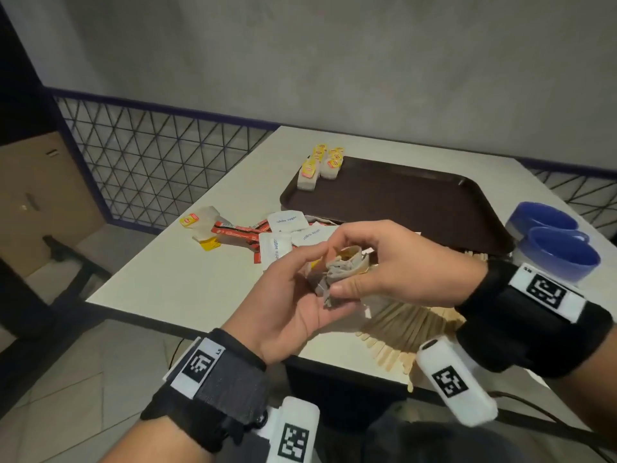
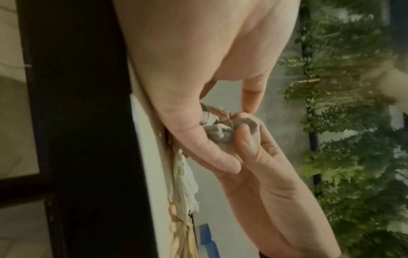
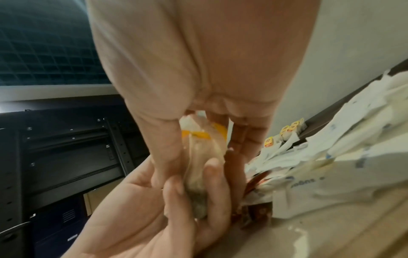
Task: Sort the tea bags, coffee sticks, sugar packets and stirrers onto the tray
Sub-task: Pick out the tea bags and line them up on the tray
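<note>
Black wrist straps (image 1: 534, 315) with white coded tags (image 1: 547, 292)

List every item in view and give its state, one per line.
tea bag: crumpled, held in both hands above the table
left hand: palm up, fingers curled round the tea bag
right hand: pinching the tea bag from above
tray: on the table, tea bags stacked at its far left corner
sugar packets: loose on the table
stirrers: fanned out at the table's near edge

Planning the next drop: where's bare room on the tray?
Most of the tray is bare, right of the tea bags at its far left corner. Crowded: the table strip along its near edge, with sugar packets, coffee sticks and stirrers.
</note>
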`<state>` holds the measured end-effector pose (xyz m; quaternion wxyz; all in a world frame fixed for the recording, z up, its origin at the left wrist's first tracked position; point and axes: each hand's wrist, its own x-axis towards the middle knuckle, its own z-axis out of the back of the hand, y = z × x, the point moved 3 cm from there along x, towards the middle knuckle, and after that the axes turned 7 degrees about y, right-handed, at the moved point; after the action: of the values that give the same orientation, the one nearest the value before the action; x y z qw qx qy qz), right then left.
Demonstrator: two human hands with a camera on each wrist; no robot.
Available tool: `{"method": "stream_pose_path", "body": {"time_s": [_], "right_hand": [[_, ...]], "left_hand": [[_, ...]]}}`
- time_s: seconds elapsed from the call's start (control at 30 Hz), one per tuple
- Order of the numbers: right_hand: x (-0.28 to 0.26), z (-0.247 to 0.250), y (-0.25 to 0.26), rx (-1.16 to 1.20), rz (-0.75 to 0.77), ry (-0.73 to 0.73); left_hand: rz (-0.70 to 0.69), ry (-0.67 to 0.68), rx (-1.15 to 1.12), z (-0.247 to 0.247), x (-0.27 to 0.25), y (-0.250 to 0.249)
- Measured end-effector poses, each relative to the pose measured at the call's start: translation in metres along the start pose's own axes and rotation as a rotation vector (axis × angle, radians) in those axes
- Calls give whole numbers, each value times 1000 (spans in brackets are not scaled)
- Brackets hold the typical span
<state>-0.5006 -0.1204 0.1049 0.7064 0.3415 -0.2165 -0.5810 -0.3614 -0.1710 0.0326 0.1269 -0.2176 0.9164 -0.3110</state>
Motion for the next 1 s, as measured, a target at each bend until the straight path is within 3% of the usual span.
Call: {"method": "stream_pose_path", "body": {"time_s": [0.13,0.23,0.4,0.57,0.7,1.0], "right_hand": [[-12,3,-12,76,-9,-3],[-20,2,-22,297,-3,-5],[-20,6,-39,593,-188,-197],[-3,14,-41,502,-177,-190],[12,24,-39,455,-177,-156],[24,29,-51,591,-216,-58]], "left_hand": [[-73,-74,105,-1,3,3],[-116,-140,222,-2,5,5],[-219,-229,401,-3,11,8],[-345,-333,617,-2,10,11],[-399,-354,588,-3,8,11],[-411,-396,513,2,13,18]]}}
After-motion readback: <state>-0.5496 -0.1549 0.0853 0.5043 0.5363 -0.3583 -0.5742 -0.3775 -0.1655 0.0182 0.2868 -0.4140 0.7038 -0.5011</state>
